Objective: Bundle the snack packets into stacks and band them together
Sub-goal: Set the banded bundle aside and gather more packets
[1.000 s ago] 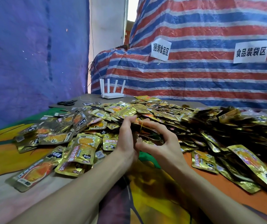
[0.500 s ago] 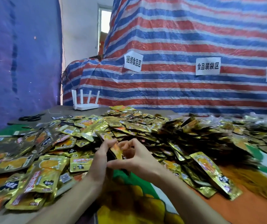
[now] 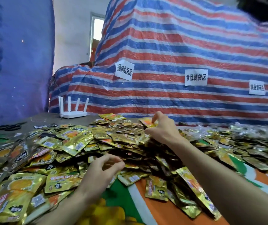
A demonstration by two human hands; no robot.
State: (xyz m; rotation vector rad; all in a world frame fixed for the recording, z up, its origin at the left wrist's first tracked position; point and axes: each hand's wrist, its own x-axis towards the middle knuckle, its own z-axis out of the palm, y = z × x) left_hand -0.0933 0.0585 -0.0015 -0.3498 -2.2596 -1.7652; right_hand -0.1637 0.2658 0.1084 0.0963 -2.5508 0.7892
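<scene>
1. Snack packets (image 3: 81,143): loose gold pile on the surface (image 3: 37,119), spread in front & to the right of the router (image 3: 72,113).
2. R hand (image 3: 162,129): right of router, at pile's far edge. Grip clamped, thumb + fingers pinching one packet (image 3: 148,122).
3. L hand (image 3: 100,172): well in front of router, over pile's near side. Fingers curled, thumb close to tips; can't tell if grip holds anything.
4. Scissors (image 3: 10,127): left of router, on surface.

Right hand (image 3: 162,129) pinches packet (image 3: 148,122); left hand (image 3: 101,170) seemingly empty.
</scene>
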